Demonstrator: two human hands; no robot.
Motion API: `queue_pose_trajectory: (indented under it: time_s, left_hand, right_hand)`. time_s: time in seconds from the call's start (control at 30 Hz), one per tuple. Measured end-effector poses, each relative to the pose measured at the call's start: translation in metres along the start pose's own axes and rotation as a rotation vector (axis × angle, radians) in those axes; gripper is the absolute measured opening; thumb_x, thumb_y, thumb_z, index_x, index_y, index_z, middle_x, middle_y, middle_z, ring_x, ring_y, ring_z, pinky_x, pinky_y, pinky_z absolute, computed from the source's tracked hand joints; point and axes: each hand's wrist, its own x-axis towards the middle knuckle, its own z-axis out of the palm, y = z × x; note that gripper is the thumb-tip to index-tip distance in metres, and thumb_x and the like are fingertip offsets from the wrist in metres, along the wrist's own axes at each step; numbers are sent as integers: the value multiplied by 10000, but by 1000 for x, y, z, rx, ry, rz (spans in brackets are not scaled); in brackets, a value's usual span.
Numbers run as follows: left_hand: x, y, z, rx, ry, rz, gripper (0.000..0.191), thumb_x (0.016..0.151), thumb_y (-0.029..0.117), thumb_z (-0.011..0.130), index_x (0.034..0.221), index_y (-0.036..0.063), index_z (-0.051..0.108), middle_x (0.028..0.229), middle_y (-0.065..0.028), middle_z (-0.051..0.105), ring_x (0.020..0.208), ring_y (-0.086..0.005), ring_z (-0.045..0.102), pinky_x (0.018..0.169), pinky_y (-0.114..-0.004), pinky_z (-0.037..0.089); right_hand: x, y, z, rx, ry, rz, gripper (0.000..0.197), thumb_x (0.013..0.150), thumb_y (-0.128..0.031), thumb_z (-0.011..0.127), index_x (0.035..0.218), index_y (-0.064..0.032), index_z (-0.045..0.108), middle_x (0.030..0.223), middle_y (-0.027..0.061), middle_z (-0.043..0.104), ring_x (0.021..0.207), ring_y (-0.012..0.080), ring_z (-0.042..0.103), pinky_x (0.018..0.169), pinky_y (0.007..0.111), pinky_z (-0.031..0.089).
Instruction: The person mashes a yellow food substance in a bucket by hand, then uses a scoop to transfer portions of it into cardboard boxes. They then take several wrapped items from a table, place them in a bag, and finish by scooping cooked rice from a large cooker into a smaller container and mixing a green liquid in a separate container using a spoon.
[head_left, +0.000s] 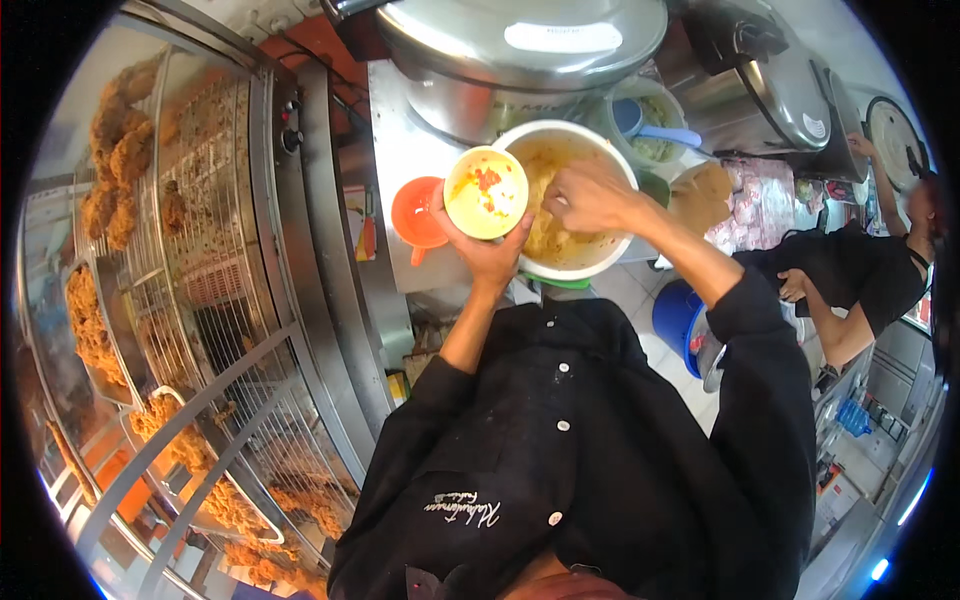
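My left hand (491, 259) holds a pale yellow cup (466, 206) from beneath and at the sides. Red bits, possibly chopped chilli, lie on the pale surface inside it. Just right of the cup is a round white tub (626, 161) with yellowish, oily-looking food (555, 255) in it. Over this tub my right hand (592, 196) is bent down with its fingers curled together; whether something is pinched between them is unclear. An orange plastic mug (418, 212) stands left of my left hand on the steel table (390, 142).
A large steel pot (442, 97) stands behind the tub, beside a container with a blue-handled scoop (667, 135). At left, a glass display cabinet (274, 225) holds fried chicken (124, 157) on racks. A blue bucket (679, 319) and another person (847, 262) in black are at right.
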Motion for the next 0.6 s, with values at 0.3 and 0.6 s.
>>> queue_pose_trajectory:
  time_s: [0.3,0.6]
  left_hand:
    - [36,84,-59,168,-372,-176,972,608,113,935,1401,9,382,1356,-137,513,1221,-234,571,1053,-368,475]
    - [43,112,-24,851,-608,171,874,571,357,939,1281,9,568,1138,-149,661,1071,-358,605,960,-463,434]
  right_hand:
    - [-47,8,-31,137,152,46,250,830,-276,634,858,-81,787,756,199,694,754,413,668,740,509,511]
    - [-95,8,-83,177,388,100,216,870,-253,652,850,-81,782,705,167,679,732,381,665,678,446,515]
